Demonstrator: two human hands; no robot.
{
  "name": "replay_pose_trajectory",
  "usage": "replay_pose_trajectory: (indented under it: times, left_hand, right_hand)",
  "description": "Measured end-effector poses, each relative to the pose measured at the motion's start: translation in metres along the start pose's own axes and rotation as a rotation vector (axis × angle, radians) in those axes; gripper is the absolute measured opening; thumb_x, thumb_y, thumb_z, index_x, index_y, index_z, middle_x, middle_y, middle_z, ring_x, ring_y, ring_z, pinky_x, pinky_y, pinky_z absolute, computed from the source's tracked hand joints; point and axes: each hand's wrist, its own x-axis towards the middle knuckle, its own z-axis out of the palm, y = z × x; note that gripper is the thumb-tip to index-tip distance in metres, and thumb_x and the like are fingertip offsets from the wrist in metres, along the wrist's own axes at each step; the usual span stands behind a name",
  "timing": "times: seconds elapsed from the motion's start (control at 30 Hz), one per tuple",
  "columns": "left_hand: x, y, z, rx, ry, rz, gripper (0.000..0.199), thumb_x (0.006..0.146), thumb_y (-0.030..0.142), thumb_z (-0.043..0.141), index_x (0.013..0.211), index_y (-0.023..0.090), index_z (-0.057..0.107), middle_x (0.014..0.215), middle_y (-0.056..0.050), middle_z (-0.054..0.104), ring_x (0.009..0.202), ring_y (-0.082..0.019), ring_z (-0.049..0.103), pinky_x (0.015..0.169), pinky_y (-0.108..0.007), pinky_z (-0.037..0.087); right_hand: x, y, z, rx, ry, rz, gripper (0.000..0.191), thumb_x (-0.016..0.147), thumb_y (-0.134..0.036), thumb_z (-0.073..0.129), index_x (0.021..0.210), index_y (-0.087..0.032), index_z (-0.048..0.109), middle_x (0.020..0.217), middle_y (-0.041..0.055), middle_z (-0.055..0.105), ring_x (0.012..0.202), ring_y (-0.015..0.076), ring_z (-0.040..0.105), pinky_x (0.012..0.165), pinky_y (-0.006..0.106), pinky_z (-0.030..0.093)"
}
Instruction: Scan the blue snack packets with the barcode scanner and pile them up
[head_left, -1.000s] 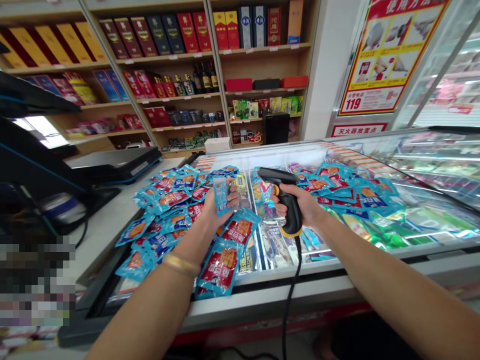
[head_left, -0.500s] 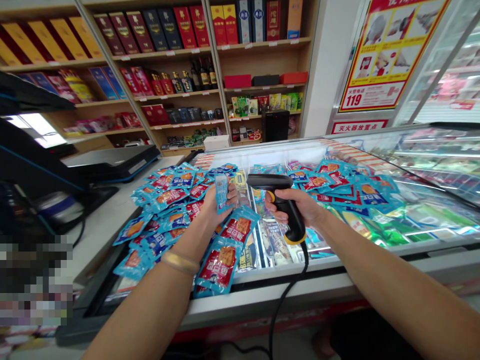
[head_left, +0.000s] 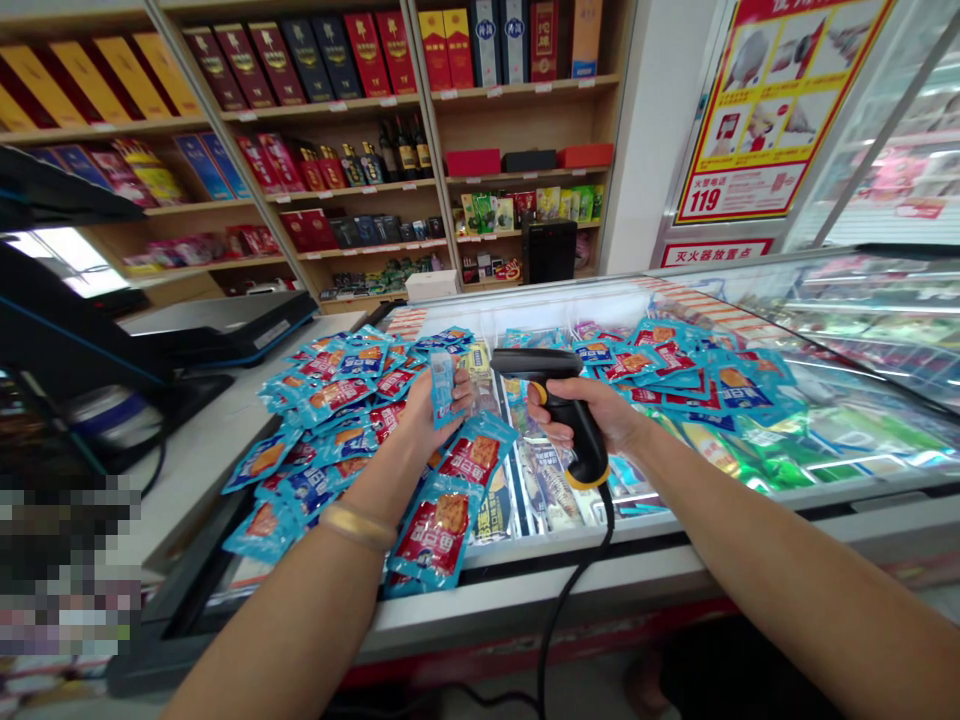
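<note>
My left hand (head_left: 429, 408) is closed around a small blue snack packet (head_left: 445, 388), whose printed back faces the scanner. In my right hand (head_left: 585, 408) is a black handheld barcode scanner (head_left: 537, 362) with yellow trim, its head pointing left at the packet, a short gap between them. A black cable (head_left: 561, 610) runs down from the scanner's handle. Under and around my left hand lies a heap of blue and red snack packets (head_left: 335, 397) on the glass top. Beyond my right hand is a second pile of similar packets (head_left: 679, 372).
The packets rest on a glass-topped freezer (head_left: 660, 556) with bagged goods inside. At left, a counter (head_left: 196, 425) carries a flat weighing scale (head_left: 225, 325) and a dark monitor stand. Shelves (head_left: 330, 105) of boxes and bottles stand behind; a fire-safety poster (head_left: 780, 110) hangs at right.
Both hands hold nearly the same pose, with packet and scanner still facing each other. The whole view has shifted very slightly.
</note>
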Motion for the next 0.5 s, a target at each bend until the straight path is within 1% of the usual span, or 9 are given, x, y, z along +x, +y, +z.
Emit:
replay_pose_trajectory:
  times: [0.1,0.23,0.3,0.4,0.43,0.5]
  left_hand:
    - [-0.002,0.001,0.006,0.096,0.073,0.047,0.012,0.085,0.018,0.059,0.079,0.018,0.049,0.051,0.008,0.039,0.035,-0.005,0.033,0.034,-0.015,0.022]
    - [0.004,-0.001,0.021,0.322,0.133,0.143,0.025,0.082,0.031,0.067,0.07,0.017,0.05,0.048,0.008,0.039,0.035,-0.005,0.035,0.033,-0.015,0.022]
    - [0.016,-0.007,0.033,0.445,0.174,0.163,0.027,0.083,0.032,0.066,0.067,0.017,0.049,0.048,0.007,0.042,0.037,-0.006,0.038,0.035,-0.016,0.025]
    - [0.043,-0.024,0.055,0.618,0.237,0.193,0.025,0.083,0.029,0.064,0.065,0.017,0.051,0.049,0.005,0.045,0.04,-0.007,0.042,0.042,-0.018,0.033]
    - [0.053,-0.031,0.064,0.665,0.24,0.208,0.024,0.082,0.028,0.064,0.065,0.017,0.051,0.05,0.005,0.044,0.042,-0.008,0.043,0.044,-0.019,0.035]
    - [0.073,-0.048,0.082,0.724,0.21,0.213,0.021,0.079,0.026,0.064,0.065,0.017,0.052,0.049,0.006,0.043,0.044,-0.009,0.044,0.048,-0.02,0.037]
  right_hand:
    - [0.0,-0.002,-0.001,0.018,0.057,-0.04,0.024,0.075,-0.035,0.067,0.082,-0.013,0.059,0.07,-0.0004,0.053,0.046,0.005,0.041,0.043,0.02,0.039]
    - [-0.009,-0.017,-0.014,0.044,0.219,-0.162,0.02,0.075,-0.034,0.065,0.081,-0.016,0.057,0.069,-0.0006,0.051,0.046,0.006,0.039,0.043,0.021,0.039]
    - [-0.02,-0.029,-0.026,0.045,0.319,-0.253,0.018,0.076,-0.033,0.064,0.08,-0.017,0.056,0.069,-0.0002,0.051,0.046,0.0067,0.038,0.042,0.021,0.038]
    - [-0.045,-0.046,-0.05,0.045,0.46,-0.384,0.016,0.075,-0.032,0.063,0.078,-0.018,0.057,0.069,0.0002,0.05,0.047,0.0078,0.037,0.041,0.022,0.038]
    - [-0.055,-0.05,-0.059,0.052,0.5,-0.414,0.015,0.075,-0.032,0.063,0.078,-0.019,0.057,0.069,0.0002,0.05,0.047,0.008,0.037,0.04,0.022,0.038]
    - [-0.073,-0.057,-0.074,0.074,0.568,-0.478,0.014,0.075,-0.031,0.063,0.077,-0.019,0.057,0.068,0.0003,0.05,0.047,0.008,0.038,0.04,0.022,0.037]
